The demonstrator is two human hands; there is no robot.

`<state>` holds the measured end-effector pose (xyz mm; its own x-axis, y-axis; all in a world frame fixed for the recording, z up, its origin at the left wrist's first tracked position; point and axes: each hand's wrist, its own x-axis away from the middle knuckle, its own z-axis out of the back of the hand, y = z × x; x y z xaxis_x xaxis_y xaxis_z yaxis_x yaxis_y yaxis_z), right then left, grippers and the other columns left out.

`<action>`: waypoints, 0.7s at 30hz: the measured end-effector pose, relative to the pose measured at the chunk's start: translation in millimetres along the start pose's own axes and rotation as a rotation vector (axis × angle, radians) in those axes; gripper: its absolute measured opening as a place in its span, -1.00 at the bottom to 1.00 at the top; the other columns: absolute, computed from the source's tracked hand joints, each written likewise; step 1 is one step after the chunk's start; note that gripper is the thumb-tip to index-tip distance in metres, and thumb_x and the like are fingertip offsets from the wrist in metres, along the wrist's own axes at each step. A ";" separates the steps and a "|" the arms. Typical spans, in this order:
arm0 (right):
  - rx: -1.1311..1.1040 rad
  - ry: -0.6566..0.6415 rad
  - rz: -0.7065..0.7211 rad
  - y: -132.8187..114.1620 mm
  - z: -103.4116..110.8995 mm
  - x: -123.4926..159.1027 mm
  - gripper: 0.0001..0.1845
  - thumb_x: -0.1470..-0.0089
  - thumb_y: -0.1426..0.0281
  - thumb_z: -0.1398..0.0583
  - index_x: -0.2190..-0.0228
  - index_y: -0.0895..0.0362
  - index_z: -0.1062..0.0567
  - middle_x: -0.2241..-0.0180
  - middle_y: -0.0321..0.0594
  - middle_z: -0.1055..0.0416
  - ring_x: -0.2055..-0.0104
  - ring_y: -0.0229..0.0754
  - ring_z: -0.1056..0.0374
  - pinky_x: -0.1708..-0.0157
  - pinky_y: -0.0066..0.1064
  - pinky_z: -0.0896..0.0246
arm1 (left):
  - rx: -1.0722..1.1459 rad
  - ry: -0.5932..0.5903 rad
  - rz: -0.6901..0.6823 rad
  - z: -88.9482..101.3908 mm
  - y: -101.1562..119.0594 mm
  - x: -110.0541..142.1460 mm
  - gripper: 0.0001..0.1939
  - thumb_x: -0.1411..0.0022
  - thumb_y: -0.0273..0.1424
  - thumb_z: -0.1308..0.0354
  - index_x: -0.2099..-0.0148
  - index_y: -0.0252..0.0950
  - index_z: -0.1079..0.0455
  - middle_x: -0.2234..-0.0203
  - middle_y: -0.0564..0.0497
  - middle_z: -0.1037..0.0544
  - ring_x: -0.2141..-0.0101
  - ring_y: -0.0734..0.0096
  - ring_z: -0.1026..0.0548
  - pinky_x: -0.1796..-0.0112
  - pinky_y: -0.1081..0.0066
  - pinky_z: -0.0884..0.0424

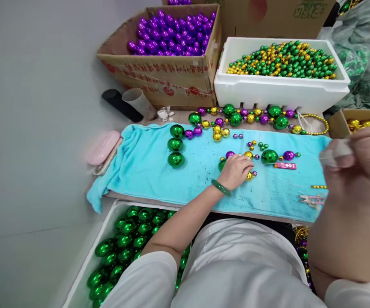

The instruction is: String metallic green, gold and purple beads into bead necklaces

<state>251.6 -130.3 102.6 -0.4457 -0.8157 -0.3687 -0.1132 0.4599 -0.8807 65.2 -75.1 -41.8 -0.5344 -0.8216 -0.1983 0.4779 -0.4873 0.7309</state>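
Observation:
My left hand (236, 171), with a green bangle (221, 187) at its wrist, lies over a bead string on the blue towel (146, 179). Its fingers curl down around beads, hiding some of them; gold and purple beads show at the fingertips. Farther right on the string are a large green bead (269, 156) and a purple bead (288, 155). A thin clear thread runs from there toward my right hand (361, 158). That hand is raised and blurred, closed in a pinch, with white wrapping on a finger. Below the string lies a pink-labelled lighter or small cutter (285, 166).
Loose green balls (176, 159) and smaller beads lie on the towel, with pliers (311, 200) at right. A finished-looking bead necklace (251, 117) stretches behind. Beyond stand a carton (159, 81) of purple balls and a white foam box (278, 92). Green balls (127, 226) fill a bin at lower left.

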 end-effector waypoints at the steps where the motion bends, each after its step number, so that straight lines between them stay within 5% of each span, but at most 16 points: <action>1: 0.012 0.034 0.018 -4.1 2.8 -0.6 -0.94 0.08 0.49 -0.28 0.51 0.11 -0.51 0.65 -0.37 -0.17 0.63 -0.37 -0.08 0.67 -0.44 0.05 | -0.005 -0.005 0.013 3.3 0.8 0.4 -0.80 -0.23 -0.37 -0.10 0.15 -0.20 -0.52 0.15 -0.12 -0.54 0.10 0.13 -0.38 0.00 0.13 -0.19; 4: 0.084 0.115 0.006 1.1 12.5 2.0 -0.92 0.15 0.52 -0.32 0.54 0.11 -0.55 0.61 -0.31 -0.29 0.63 -0.33 -0.14 0.67 -0.38 0.06 | -0.024 0.072 0.040 29.3 0.7 6.9 -0.63 -0.16 -0.29 -0.21 -0.04 -0.16 -0.43 0.01 -0.12 -0.46 -0.04 0.06 -0.30 -0.10 0.10 -0.10; 8: 0.248 0.109 -0.149 36.6 31.3 20.2 -0.90 0.20 0.48 -0.38 0.50 0.14 -0.58 0.62 -0.28 -0.34 0.65 -0.28 -0.20 0.69 -0.37 0.06 | -0.236 0.465 0.272 90.1 -21.0 37.8 -0.63 -0.16 -0.25 -0.20 -0.03 -0.18 -0.40 -0.03 -0.16 -0.38 -0.17 -0.03 -0.14 -0.19 0.02 0.06; 10: 0.353 0.015 -0.266 56.8 40.7 34.0 -0.89 0.15 0.40 -0.38 0.48 0.11 -0.57 0.62 -0.29 -0.35 0.62 -0.28 -0.21 0.67 -0.38 0.02 | -0.388 0.594 0.482 114.7 -40.9 58.8 -0.55 -0.12 -0.27 -0.24 -0.05 -0.25 -0.35 -0.08 -0.23 -0.29 -0.19 -0.09 -0.10 -0.19 -0.04 0.05; 13: 0.461 -0.214 -0.356 82.1 46.1 53.9 -0.89 0.05 0.31 -0.32 0.45 0.09 -0.55 0.58 -0.29 -0.37 0.57 -0.30 -0.23 0.61 -0.41 -0.08 | -0.415 0.601 0.691 127.7 -69.1 82.0 -0.45 -0.01 -0.35 -0.31 -0.05 -0.34 -0.28 -0.05 -0.29 -0.28 -0.13 -0.06 -0.20 -0.15 -0.02 -0.09; 15: 0.527 -0.356 -0.328 93.3 42.5 63.7 -0.87 -0.02 0.28 -0.27 0.43 0.09 -0.54 0.52 -0.27 -0.41 0.52 -0.28 -0.26 0.53 -0.40 -0.16 | -0.248 0.629 0.737 123.4 -77.6 87.4 -0.46 0.03 -0.38 -0.33 -0.01 -0.32 -0.26 0.00 -0.22 -0.33 -0.06 0.08 -0.30 -0.09 0.09 -0.22; 18: 0.627 -0.555 -0.205 100.4 32.2 71.3 -0.85 -0.11 0.29 -0.20 0.39 0.07 -0.53 0.41 -0.23 -0.47 0.40 -0.23 -0.33 0.39 -0.36 -0.22 | 0.361 0.688 0.714 112.3 -69.1 83.5 -0.52 0.03 -0.30 -0.30 0.05 -0.25 -0.26 0.11 -0.07 -0.41 0.12 0.30 -0.43 0.13 0.28 -0.41; 21: 0.685 -0.639 -0.122 98.8 25.9 73.6 -0.84 -0.15 0.31 -0.16 0.36 0.07 -0.54 0.38 -0.22 -0.50 0.37 -0.21 -0.37 0.36 -0.36 -0.24 | 1.062 0.516 0.581 106.3 -46.2 74.3 -0.56 -0.01 -0.20 -0.23 0.06 -0.24 -0.30 0.18 -0.03 -0.48 0.27 0.37 -0.48 0.33 0.37 -0.45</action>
<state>230.6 -154.0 -19.3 0.1292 -0.9757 -0.1770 0.5101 0.2184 -0.8319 -70.7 -82.2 -20.9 0.0011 -0.9644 0.2644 -0.3571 0.2466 0.9010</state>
